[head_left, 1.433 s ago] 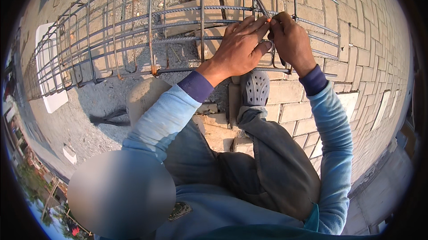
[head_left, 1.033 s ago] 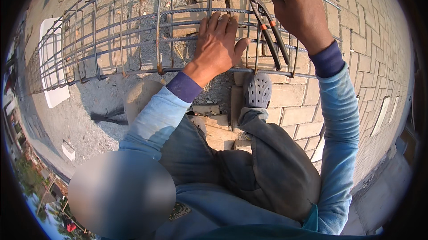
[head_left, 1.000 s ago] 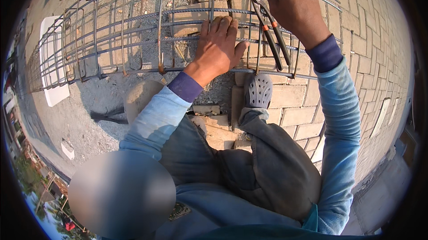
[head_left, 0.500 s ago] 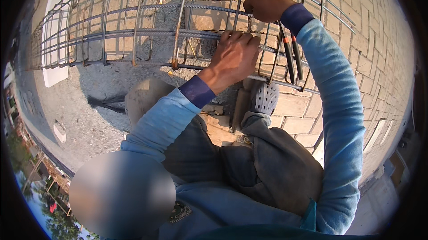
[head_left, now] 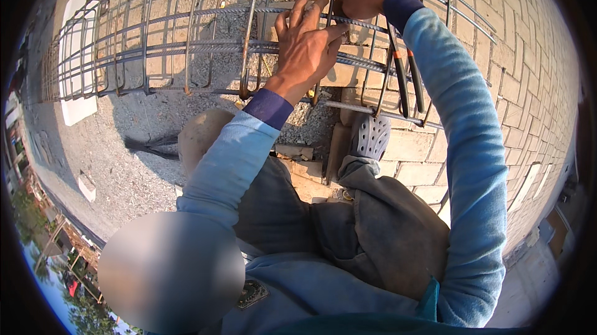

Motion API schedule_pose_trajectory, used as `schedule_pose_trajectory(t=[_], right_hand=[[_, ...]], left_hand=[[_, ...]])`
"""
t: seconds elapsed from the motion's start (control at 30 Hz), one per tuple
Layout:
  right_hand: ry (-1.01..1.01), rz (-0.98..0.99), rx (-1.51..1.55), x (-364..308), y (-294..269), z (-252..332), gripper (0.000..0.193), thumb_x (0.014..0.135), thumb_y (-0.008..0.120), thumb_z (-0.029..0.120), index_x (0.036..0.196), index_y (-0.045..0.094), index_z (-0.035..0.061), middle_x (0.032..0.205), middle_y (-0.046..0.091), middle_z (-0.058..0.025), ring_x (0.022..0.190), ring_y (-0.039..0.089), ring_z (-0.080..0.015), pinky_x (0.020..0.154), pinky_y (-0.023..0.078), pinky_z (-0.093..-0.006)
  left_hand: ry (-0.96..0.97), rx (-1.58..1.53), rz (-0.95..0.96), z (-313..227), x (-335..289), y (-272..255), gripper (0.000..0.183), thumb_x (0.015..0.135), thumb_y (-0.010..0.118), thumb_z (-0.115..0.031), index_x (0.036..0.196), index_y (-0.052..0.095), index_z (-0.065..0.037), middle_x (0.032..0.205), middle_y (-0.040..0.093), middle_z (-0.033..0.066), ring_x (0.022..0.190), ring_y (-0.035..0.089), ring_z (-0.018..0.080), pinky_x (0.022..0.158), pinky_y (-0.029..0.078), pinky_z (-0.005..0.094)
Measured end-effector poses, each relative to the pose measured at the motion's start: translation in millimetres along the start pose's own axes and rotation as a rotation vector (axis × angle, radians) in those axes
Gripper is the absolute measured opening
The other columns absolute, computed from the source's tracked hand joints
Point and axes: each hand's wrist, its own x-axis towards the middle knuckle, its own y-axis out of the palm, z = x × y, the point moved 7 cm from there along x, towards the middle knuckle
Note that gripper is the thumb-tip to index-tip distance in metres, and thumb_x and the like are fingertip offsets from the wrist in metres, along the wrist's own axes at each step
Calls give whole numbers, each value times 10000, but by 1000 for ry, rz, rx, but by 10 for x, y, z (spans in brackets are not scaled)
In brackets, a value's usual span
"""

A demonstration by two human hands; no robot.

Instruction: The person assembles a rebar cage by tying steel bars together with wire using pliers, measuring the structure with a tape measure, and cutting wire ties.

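A long rebar cage point(head_left: 205, 47) of ribbed steel bars and thin square stirrups runs across the upper part of the head view. My left hand point(head_left: 308, 46) lies over its middle bars, fingers stretched and apart, the fingertips by the upper bar. Close beside it, my right hand point(head_left: 362, 2) is bent down at that bar with its fingers curled in; what they hold is hidden. Pincers point(head_left: 403, 77) with black and orange handles hang in the cage below my right wrist, their jaws out of sight.
Paving blocks point(head_left: 516, 86) cover the ground to the right, and grey gravel point(head_left: 146, 142) lies left of my legs. A white board point(head_left: 78, 61) sits under the cage's left end. My foot in a grey clog point(head_left: 372, 138) is just under the near bar.
My left hand has moved up and left along the cage, its fingers spreading from a curled grip. My right hand has shifted slightly left and up. The pincers stay nearly in place.
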Motion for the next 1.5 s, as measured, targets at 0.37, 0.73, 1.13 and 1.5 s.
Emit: schedule_pose_trajectory(t=[0.37,0.73,1.13,1.5], right_hand=[[127,-369,114,-539,-486,8,201,790,585,149,882,704,15,792,681,-169,743,663,-328,716,521,-415],[232,-571,534,-457,-212,49,267,818,603,220,961,721,29,848,696,-185,771,679,-315,735,527,-395],[160,-713,747,-543,-10,51,269,833,615,218,955,718,2,906,703,-161,777,665,-269,742,522,-375],[-43,-752,622,-383,4,-41,334,848,656,288,989,713,-9,818,695,-138,751,641,-205,729,506,-335]], left_hand=[[72,-168,-207,63,66,-225,107,791,696,-128,876,725,-72,933,669,59,940,613,272,871,410,395],[-264,-521,-126,299,164,-211,205,853,685,-195,943,708,-12,883,709,133,817,676,259,744,509,340],[-394,-362,-201,366,336,-209,264,875,650,-267,977,715,-32,917,712,141,843,679,274,772,511,330],[-85,-314,-307,280,355,-272,166,864,655,-169,932,708,-27,893,701,126,833,676,276,751,512,331]])
